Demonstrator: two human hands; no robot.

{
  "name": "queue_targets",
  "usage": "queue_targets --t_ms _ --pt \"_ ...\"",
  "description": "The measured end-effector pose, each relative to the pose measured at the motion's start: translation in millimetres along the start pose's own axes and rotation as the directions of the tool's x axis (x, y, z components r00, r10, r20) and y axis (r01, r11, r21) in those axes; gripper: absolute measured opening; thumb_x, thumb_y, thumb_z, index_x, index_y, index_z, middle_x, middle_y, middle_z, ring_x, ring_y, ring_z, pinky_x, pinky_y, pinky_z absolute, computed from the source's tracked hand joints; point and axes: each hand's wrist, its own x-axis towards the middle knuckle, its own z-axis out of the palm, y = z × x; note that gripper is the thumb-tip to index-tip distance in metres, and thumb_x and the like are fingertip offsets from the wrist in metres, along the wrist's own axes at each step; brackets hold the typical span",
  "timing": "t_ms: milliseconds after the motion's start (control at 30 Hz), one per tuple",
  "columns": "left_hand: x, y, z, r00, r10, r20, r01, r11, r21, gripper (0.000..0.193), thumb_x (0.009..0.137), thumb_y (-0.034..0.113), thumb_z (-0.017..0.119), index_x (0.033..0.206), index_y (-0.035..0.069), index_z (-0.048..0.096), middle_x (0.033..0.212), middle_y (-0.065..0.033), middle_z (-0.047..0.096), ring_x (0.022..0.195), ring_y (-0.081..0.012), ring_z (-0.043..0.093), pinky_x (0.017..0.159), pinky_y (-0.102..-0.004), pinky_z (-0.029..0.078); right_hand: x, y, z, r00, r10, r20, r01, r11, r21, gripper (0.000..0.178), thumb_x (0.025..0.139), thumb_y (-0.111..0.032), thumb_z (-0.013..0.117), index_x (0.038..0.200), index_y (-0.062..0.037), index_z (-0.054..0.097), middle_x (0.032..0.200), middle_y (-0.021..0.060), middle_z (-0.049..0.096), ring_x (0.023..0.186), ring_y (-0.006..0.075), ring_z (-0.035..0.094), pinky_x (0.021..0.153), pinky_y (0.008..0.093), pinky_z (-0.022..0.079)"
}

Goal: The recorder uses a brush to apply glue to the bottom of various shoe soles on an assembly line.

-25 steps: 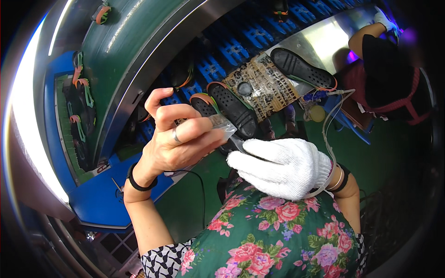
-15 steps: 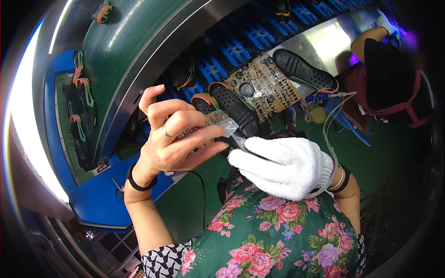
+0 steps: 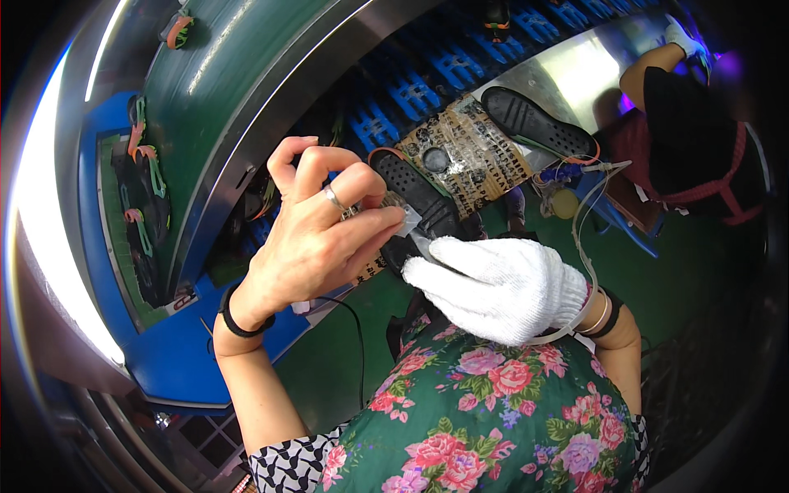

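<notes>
My bare left hand (image 3: 320, 222), with a ring and a black wristband, pinches a small piece of clear plastic film (image 3: 408, 220) between thumb and forefinger. Its other fingers are curled. Close on the right, my right hand (image 3: 509, 287) in a white knit glove closes thumb and fingers on a thin greyish strip (image 3: 422, 242). Whether the strip belongs to the same film, I cannot tell. Just beyond the fingertips lies a black perforated shoe footbed (image 3: 411, 185), partly hidden by my left hand. Below the film a dark piece (image 3: 398, 252) shows.
Under the footbed is a taped cardboard surface (image 3: 485, 160) with a round dark disc (image 3: 436, 159). Another black footbed (image 3: 526, 119) lies beyond. A blue-slatted conveyor (image 3: 411, 94) runs behind. Several shoes sit on a left-hand tray (image 3: 119, 246). A co-worker (image 3: 682, 140) is at the right.
My left hand has turned and shifted slightly right and up, its fingers curling more. It now covers part of the nearer shoe. My gloved hand has barely moved.
</notes>
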Motion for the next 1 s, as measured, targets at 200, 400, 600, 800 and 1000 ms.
queue_targets --t_ms 200,400,600,800,1000 --pt "13 2 3 0.997 0.067 0.045 -0.069 0.996 0.062 0.024 0.065 0.016 0.089 0.086 0.017 0.078 0.088 0.0033 0.056 0.097 -0.0226 0.055 0.101 -0.0535 0.035 -5 -4 0 0.983 0.185 0.002 -0.185 0.982 0.043 0.029 0.068 -0.008 0.077 0.095 0.0018 0.077 0.118 0.0162 0.073 0.103 0.0318 0.072 0.070 0.0350 0.063" --pt "21 6 9 0.992 0.089 0.094 -0.096 0.992 0.076 0.026 0.064 0.011 0.088 0.086 0.013 0.073 0.093 0.0013 0.055 0.099 -0.0245 0.057 0.103 -0.0539 0.034 -9 3 -5 0.987 0.143 0.068 -0.144 0.990 0.007 0.041 0.079 -0.010 0.074 0.114 0.0105 0.068 0.113 0.0239 0.068 0.081 0.0249 0.070 0.068 0.0324 0.059" --pt "26 8 17 0.993 0.083 0.079 -0.091 0.991 0.102 0.029 0.063 0.006 0.087 0.086 0.013 0.073 0.095 0.0001 0.056 0.101 -0.0251 0.056 0.105 -0.0545 0.034 -12 6 -4 0.993 0.112 -0.028 -0.113 0.992 -0.049 0.039 0.075 -0.012 0.074 0.108 0.0088 0.070 0.116 0.0243 0.068 0.084 0.0269 0.071 0.069 0.0326 0.060" --pt "30 1 22 0.998 0.044 -0.047 -0.042 0.998 0.053 0.026 0.062 0.005 0.083 0.083 0.012 0.068 0.096 -0.0012 0.055 0.101 -0.0249 0.057 0.103 -0.0582 0.032 -14 15 -10 0.999 0.004 -0.042 -0.007 0.997 -0.071 0.038 0.076 -0.012 0.075 0.108 0.0077 0.070 0.117 0.0237 0.067 0.086 0.0274 0.072 0.069 0.0336 0.061" --pt "30 -2 14 0.989 -0.146 -0.038 0.142 0.986 -0.084 0.024 0.064 0.003 0.083 0.082 0.011 0.071 0.094 -0.0030 0.053 0.102 -0.0277 0.052 0.108 -0.0529 0.037 -12 8 -15 0.989 0.143 -0.023 -0.144 0.989 -0.039 0.030 0.077 -0.009 0.075 0.103 0.0059 0.072 0.120 0.0228 0.068 0.092 0.0298 0.072 0.073 0.0358 0.062"
